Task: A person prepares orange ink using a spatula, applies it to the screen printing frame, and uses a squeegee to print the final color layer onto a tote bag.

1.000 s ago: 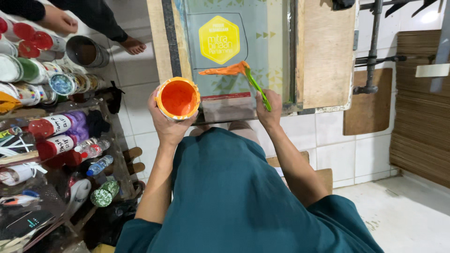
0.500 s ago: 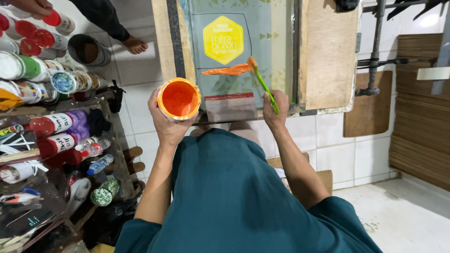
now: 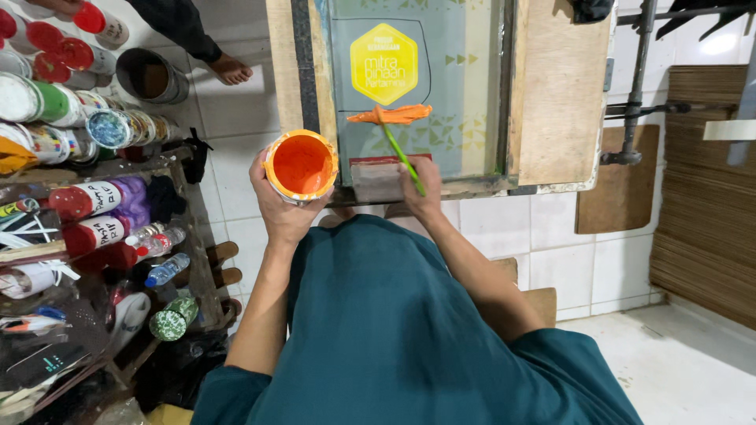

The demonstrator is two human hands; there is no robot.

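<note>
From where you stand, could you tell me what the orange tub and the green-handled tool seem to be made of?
The tub, held in the left hand, looks like thin plastic, with a glossy, paint-coated rim. The tool in the right hand looks like smooth plastic with a bright green handle; its tip is smeared with orange ink, so that part is unclear.

White tiled floor (image 3: 598, 260) with grey grout. A cluttered wooden rack (image 3: 197, 260) of paint jars and bottles stands on the left. Stacked brown boards (image 3: 701, 236) lie on the right, beside a dark metal pipe stand (image 3: 634, 86). Bright, even light.
</note>
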